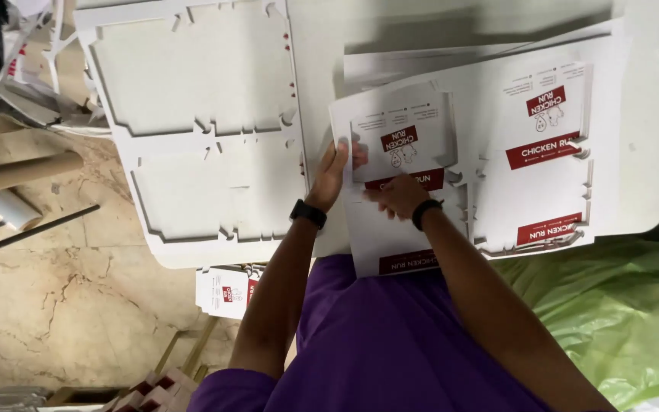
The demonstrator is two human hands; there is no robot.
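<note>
Carton blank (402, 141) (white, red-printed) pinched between left hand (331, 174) fingers (342, 149).

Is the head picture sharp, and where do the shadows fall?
Head view: mostly sharp; the right hand is slightly blurred; the left hand grips the printed carton sheet. A soft shadow lies across the white table at top; light is even, no strong glare.

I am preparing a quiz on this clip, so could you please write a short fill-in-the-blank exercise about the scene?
1. The left hand grips the box blank at its ____ edge.
2. Each wrist wears a ____ band.
3. The person's shirt is ____.
4. The bag right of the person is ____.

Missing words: left; black; purple; green
</note>
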